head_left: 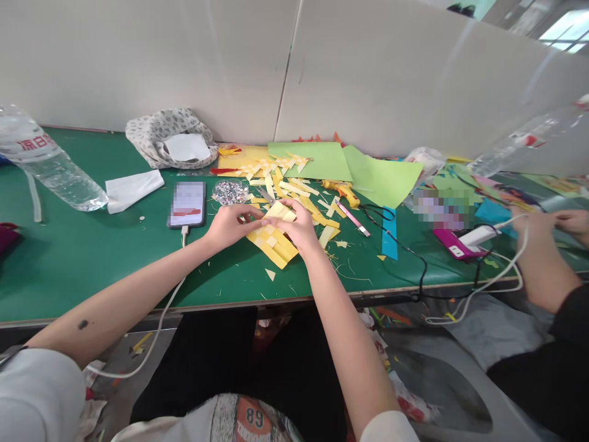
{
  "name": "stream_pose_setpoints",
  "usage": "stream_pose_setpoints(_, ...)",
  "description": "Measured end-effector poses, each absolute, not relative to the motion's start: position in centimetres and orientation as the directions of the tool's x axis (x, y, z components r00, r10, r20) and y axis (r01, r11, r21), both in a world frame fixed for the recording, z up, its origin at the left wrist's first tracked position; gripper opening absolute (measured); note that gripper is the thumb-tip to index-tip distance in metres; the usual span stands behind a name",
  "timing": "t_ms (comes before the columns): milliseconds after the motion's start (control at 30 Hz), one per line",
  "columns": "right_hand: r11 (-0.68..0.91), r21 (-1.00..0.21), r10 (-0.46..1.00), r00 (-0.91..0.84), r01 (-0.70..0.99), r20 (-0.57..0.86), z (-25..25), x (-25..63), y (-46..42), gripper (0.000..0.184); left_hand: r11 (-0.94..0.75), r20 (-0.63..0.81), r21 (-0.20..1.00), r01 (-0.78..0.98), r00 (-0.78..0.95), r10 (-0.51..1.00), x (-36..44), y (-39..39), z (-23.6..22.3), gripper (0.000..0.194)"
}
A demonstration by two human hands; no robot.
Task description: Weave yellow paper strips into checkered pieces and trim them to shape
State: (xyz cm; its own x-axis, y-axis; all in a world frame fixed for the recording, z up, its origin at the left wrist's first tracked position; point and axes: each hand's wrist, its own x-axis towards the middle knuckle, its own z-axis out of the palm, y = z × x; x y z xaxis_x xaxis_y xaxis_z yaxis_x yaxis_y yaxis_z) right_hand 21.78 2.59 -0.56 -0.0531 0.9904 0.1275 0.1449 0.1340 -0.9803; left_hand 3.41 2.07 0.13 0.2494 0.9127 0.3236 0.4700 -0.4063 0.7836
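Observation:
My left hand (229,224) and my right hand (297,228) meet over a woven mat of yellow paper strips (275,242) on the green table (83,258). Both hands pinch strips at the mat's upper edge, fingers curled. Loose yellow and pale strips (294,187) lie scattered just behind the mat. A phone (186,204) on a white cable lies left of my left hand, and a small pile of googly eyes (230,192) sits just beyond it.
A plastic water bottle (50,166) lies at the left, with a tissue (133,189) and a patterned cloth bag (172,136) behind. Green paper sheets (368,169), a yellow glue gun (341,189), a pink knife (353,218) and a blue strip (389,236) lie right. Another person's hands (547,224) work far right.

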Motion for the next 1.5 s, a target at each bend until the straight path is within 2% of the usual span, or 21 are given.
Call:
stream_pose_setpoints(267, 0.101, -0.989, 0.993, -0.07, 0.11, 0.094, -0.8, 21.8, 2.8, 0.049, -0.393, 0.34, 0.752, 0.528, 0.2, 0.919, 3.2, 2.6, -0.4, 0.024)
stream_pose_setpoints(467, 0.101, -0.989, 0.994, -0.061, 0.105, 0.095, -0.6, 21.8, 2.6, 0.05, -0.391, 0.427, 0.736, 0.553, 0.07, 0.902, 2.5, 3.5, -0.5, 0.023)
stream_pose_setpoints(567, 0.081, -0.991, 0.996, -0.043, 0.102, 0.077, -0.3, 21.8, 2.5, 0.05, -0.358, 0.421, 0.792, 0.495, -0.018, 0.907, 2.1, 4.4, -1.0, 0.026)
stream_pose_setpoints(667, 0.072, -0.993, 0.997, 0.002, 0.092, 0.073, -0.2, 21.7, 2.6, 0.05, -0.285, 0.347, 0.891, 0.353, -0.124, 0.93, 1.8, 5.2, -1.5, 0.033)
stream_pose_setpoints(767, 0.077, -0.995, 0.992, 0.094, 0.056, 0.082, -0.3, 21.7, 2.8, 0.051, -0.26, 0.31, 0.926, 0.272, -0.157, 0.938, 1.8, 5.3, -1.6, 0.041)
stream_pose_setpoints(933, 0.113, -0.993, 0.941, 0.326, -0.04, 0.094, -0.2, 21.9, 2.9, 0.053, -0.277, 0.321, 0.906, 0.32, -0.092, 0.943, 2.0, 4.4, -1.0, 0.052)
stream_pose_setpoints(1000, 0.132, -0.989, 0.924, 0.37, -0.071, 0.097, -0.1, 21.9, 2.9, 0.053, -0.28, 0.305, 0.917, 0.283, -0.051, 0.951, 2.3, 4.2, -0.7, 0.045)
stream_pose_setpoints(1100, 0.126, -0.986, 0.932, 0.353, -0.108, 0.081, 0.0, 21.9, 2.9, 0.055, -0.249, 0.246, 0.955, 0.159, 0.038, 0.969, 2.8, 3.8, -0.6, 0.027)
stream_pose_setpoints(1233, 0.115, -0.983, 0.968, 0.237, -0.141, 0.08, -0.1, 21.7, 2.9, 0.056, -0.122, 0.084, 0.986, 0.117, 0.285, 0.955, 3.3, 3.4, -0.7, 0.055)
stream_pose_setpoints(1333, 0.114, -0.981, 0.978, 0.19, -0.155, 0.084, -0.1, 21.6, 2.9, 0.057, -0.103, 0.031, 0.983, 0.153, 0.415, 0.909, 3.4, 3.2, -1.0, 0.058)
stream_pose_setpoints(1500, 0.121, -0.98, 0.971, 0.222, -0.159, 0.084, -0.1, 21.7, 2.9, 0.056, -0.097, 0.017, 0.984, 0.146, 0.467, 0.884, 3.4, 3.1, -1.2, 0.058)
